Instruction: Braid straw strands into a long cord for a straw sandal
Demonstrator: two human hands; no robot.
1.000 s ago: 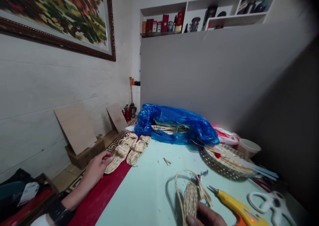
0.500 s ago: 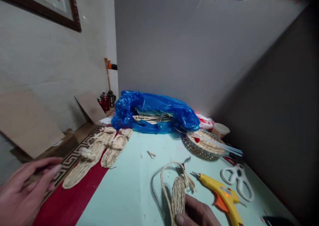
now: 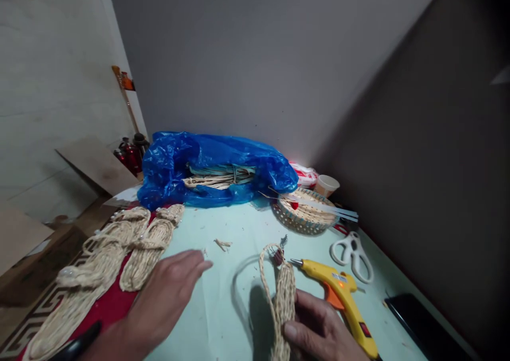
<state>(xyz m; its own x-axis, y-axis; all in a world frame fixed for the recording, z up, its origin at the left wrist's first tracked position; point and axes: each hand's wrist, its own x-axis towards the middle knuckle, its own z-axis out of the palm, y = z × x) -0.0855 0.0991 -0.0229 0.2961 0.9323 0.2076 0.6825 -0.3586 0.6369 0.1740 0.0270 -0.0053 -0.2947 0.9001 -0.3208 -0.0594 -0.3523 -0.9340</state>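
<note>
Right hand (image 3: 319, 326) pinches the woven straw sole (image 3: 283, 292); left hand (image 3: 167, 297), spread flat, hovers beside it.

Single view: head-worn camera, facing forward and down across the bench (image 3: 239, 225) toward the grey wall (image 3: 258, 58); left hand (image 3: 159, 302) and right hand (image 3: 321, 329) close at the lower edge.

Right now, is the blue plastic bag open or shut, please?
Open: the blue plastic bag gapes, showing a bundle of pale straw inside.

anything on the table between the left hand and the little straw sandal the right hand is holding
Nothing visible: only bare table lies between the left hand and the straw sandal in the right hand.
</note>
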